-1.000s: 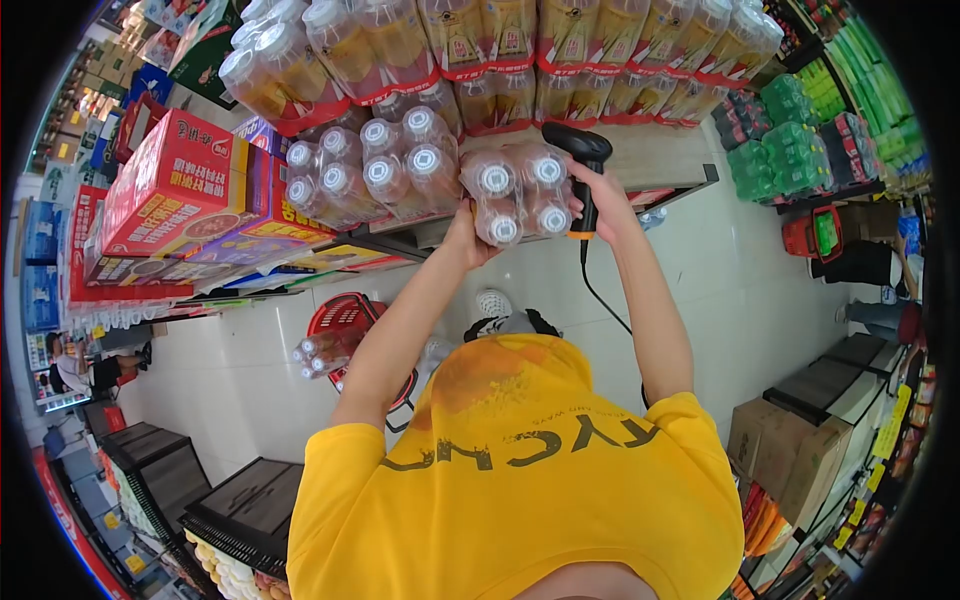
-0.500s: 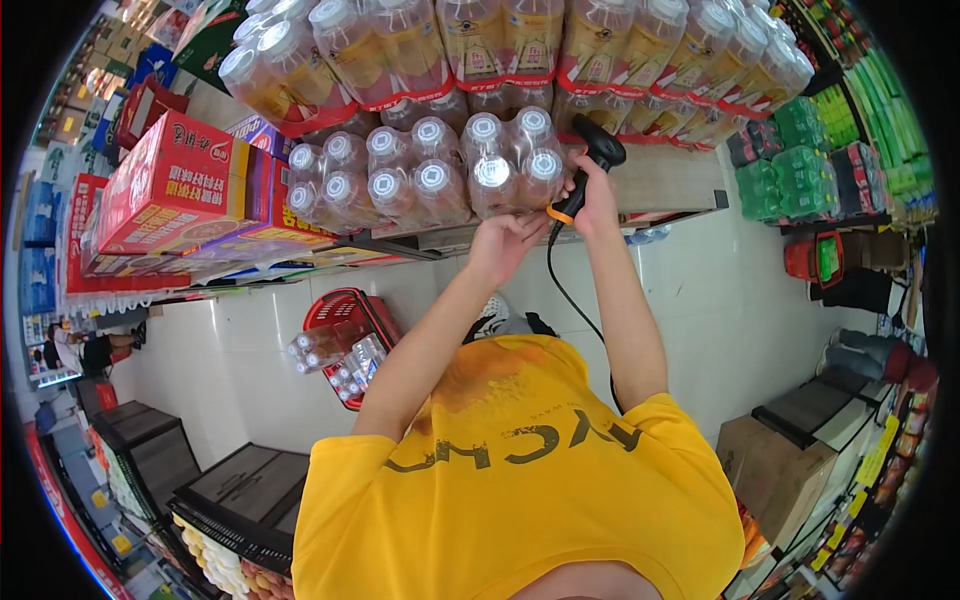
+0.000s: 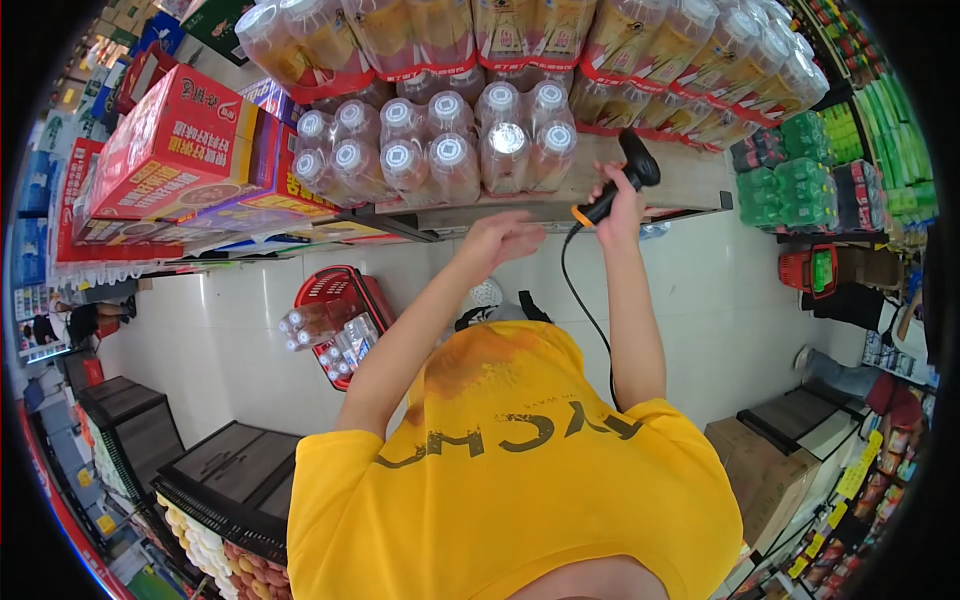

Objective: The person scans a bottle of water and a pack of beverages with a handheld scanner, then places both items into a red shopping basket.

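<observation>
My right hand (image 3: pixel 623 208) is wrapped round the handle of a black and orange barcode scanner (image 3: pixel 633 172), its cable (image 3: pixel 577 290) hanging down toward my body. The scanner is held just right of the shrink-wrapped bottles (image 3: pixel 430 150) with white caps, apart from them. My left hand (image 3: pixel 500 240) hovers below those bottles at the shelf's front edge, fingers stretched out, holding nothing. Behind stand taller packs of bottles (image 3: pixel 520 35) with yellowish contents and red bands.
Left of the bottles are red cartons (image 3: pixel 165 150). A red shopping basket (image 3: pixel 372 300) with bottle packs is on the floor. Green bottle packs (image 3: pixel 800 190) stand at the right. A cardboard box (image 3: pixel 760 470) and dark display stands (image 3: pixel 235 470) are close to my body. Another person (image 3: pixel 850 380) is at far right.
My right hand with the barcode scanner has moved right, away from the capped bottles. My left hand has come off the front of the pack, and my hands are farther apart.
</observation>
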Demonstrator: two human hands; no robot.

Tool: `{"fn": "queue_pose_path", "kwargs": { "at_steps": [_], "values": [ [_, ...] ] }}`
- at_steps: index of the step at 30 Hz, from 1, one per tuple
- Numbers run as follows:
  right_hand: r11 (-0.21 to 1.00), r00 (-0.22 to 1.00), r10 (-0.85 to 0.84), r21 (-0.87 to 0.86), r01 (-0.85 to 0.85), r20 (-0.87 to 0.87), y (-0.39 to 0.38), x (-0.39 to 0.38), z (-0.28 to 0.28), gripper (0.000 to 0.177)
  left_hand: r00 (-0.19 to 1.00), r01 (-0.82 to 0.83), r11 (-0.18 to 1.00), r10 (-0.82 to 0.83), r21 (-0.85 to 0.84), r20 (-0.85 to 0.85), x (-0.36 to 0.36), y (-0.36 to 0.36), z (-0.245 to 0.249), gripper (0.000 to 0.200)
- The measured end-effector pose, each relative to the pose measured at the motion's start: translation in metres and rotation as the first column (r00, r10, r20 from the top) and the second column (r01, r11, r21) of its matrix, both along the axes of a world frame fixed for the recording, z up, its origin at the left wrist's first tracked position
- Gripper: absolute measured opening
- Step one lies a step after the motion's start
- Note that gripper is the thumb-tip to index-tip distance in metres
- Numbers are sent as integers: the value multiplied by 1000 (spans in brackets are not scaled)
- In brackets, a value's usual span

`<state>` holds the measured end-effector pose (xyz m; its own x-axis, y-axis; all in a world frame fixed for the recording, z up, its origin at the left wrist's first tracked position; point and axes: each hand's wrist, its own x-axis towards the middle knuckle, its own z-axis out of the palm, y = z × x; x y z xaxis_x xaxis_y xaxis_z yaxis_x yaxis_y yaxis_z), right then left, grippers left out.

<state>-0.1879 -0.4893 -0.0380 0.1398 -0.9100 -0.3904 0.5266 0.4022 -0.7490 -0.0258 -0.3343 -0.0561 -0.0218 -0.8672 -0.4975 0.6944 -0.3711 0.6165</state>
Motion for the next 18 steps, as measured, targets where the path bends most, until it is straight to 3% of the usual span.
{"fn": "queue_pose_path", "kwargs": {
  "at_steps": [3,5,6,8,9,10,11,12,13,16,18],
  "values": [
    [999,992,-42,3,43,-122,25,-30,-7,18,985,83,991,-97,105,141,10,64,-45,42],
    [998,981,-56,-15,54,-184,42,-50,-26,16,941,-27,949,-82,314,328,20,117,-92,42],
    [999,977,-45,14,49,-210,52,-59,-35,16,900,-134,941,-16,311,435,30,159,-148,40],
    [997,966,-9,73,29,-258,72,-73,-54,15,605,-354,880,-43,317,795,44,246,-226,28],
    [995,950,23,99,8,-310,81,-77,-62,14,629,-427,794,-82,432,773,52,292,-251,26],
    [992,932,58,126,-13,-359,92,-79,-70,14,588,-464,680,-244,568,771,55,331,-260,25],
    [988,909,93,151,-33,-406,102,-79,-78,13,701,-510,557,-171,655,692,57,375,-288,26],
    [984,890,132,165,-65,-437,112,-77,-87,13,718,-611,410,-76,678,692,45,379,-246,24],
    [979,866,170,178,-96,-470,121,-74,-94,14,813,-479,326,-184,815,552,52,406,-252,19],
    [955,780,289,217,-200,-555,146,-62,-104,14,791,-547,379,-59,747,609,41,450,-262,18],
    [928,702,372,241,-284,-607,163,-52,-112,14,813,-566,416,138,712,565,37,458,-272,21]
  ]
}}
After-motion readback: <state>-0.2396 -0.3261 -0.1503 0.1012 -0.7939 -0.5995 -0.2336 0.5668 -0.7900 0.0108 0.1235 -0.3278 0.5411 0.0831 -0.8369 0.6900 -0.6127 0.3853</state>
